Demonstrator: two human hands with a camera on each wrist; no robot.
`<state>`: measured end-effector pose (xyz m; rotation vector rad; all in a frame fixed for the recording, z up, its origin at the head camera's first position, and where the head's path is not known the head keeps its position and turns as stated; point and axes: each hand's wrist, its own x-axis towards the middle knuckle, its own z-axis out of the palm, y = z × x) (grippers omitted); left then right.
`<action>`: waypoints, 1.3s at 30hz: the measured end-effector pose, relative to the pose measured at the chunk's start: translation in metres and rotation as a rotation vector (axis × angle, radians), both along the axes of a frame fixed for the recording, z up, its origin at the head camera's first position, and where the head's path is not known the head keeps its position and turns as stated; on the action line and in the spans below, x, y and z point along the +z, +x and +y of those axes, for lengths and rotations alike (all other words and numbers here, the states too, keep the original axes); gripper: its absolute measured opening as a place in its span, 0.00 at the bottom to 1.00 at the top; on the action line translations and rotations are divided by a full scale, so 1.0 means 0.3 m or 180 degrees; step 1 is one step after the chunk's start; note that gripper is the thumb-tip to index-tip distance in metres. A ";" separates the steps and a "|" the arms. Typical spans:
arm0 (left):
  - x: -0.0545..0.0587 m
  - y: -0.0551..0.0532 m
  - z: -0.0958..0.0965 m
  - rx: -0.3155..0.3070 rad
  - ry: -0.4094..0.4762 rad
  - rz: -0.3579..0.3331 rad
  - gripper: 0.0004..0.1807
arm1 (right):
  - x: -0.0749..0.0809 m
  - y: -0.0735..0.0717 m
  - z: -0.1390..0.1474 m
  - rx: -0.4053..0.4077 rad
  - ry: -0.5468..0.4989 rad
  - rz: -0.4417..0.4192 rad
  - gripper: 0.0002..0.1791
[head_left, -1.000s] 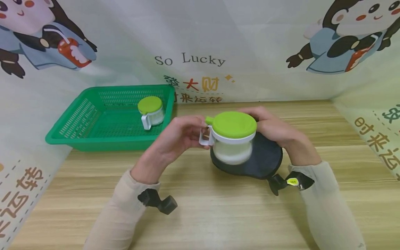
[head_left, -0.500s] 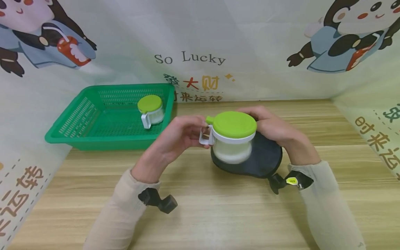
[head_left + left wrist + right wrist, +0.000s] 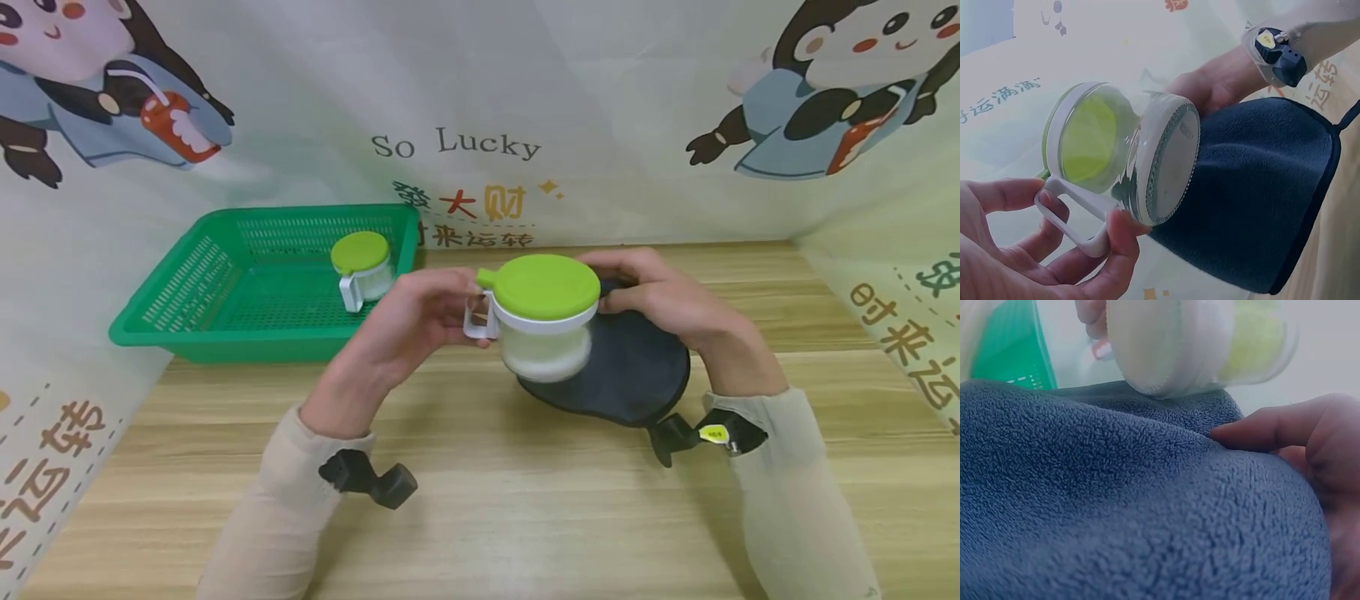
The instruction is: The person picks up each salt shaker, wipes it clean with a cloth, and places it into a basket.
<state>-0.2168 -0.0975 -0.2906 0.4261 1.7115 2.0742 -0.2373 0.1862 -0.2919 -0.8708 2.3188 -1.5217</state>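
My left hand (image 3: 405, 325) grips the white handle (image 3: 1075, 215) of a glass seasoning jar (image 3: 546, 346) with a bright green lid (image 3: 547, 286). White contents show low in the jar in the head view. In the left wrist view its ribbed glass base faces the camera. My right hand (image 3: 667, 304) pinches a dark blue towel (image 3: 630, 375) between thumb and fingers, just right of the jar. The towel hangs behind and below the jar, its fuzzy pile filling much of the right wrist view. Part of the right fingers is hidden behind the lid and towel.
A green plastic basket (image 3: 255, 337) stands at the back left of the wooden table (image 3: 480, 517). In it sits a second green-lidded jar (image 3: 363, 268), its handle toward me. A printed cloth backdrop (image 3: 637, 125) rises behind and along both sides.
My left hand has shifted the jar slightly left and up. The right hand has drawn a little to the right with the towel, and more of its thumb shows beside the jar.
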 end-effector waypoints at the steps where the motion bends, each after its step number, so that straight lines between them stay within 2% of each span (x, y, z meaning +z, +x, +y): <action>1: 0.002 -0.001 -0.004 0.0014 -0.0003 0.0017 0.10 | 0.002 0.001 0.004 -0.0021 -0.0008 -0.0011 0.31; 6: 0.014 -0.003 -0.020 0.0146 -0.0008 0.0041 0.09 | 0.013 0.007 0.016 -0.0116 -0.0048 -0.0054 0.30; 15: 0.041 0.001 -0.028 0.0361 0.0066 -0.0054 0.07 | 0.027 0.018 0.047 -0.0159 -0.0151 -0.0098 0.30; 22: 0.057 0.011 -0.052 0.0630 0.0371 -0.0177 0.06 | 0.036 0.010 0.052 -0.0005 -0.0274 -0.0202 0.30; 30: 0.068 0.032 -0.103 0.0979 0.0591 0.0011 0.09 | 0.040 0.005 0.042 0.0175 -0.0305 -0.0214 0.31; 35: 0.099 0.020 -0.160 0.1170 0.0697 0.0021 0.07 | 0.042 0.009 0.040 0.0149 -0.0338 -0.0186 0.31; 39: 0.153 0.002 -0.209 0.1369 0.0694 0.0050 0.06 | 0.040 0.008 0.051 0.0134 -0.0334 -0.0127 0.31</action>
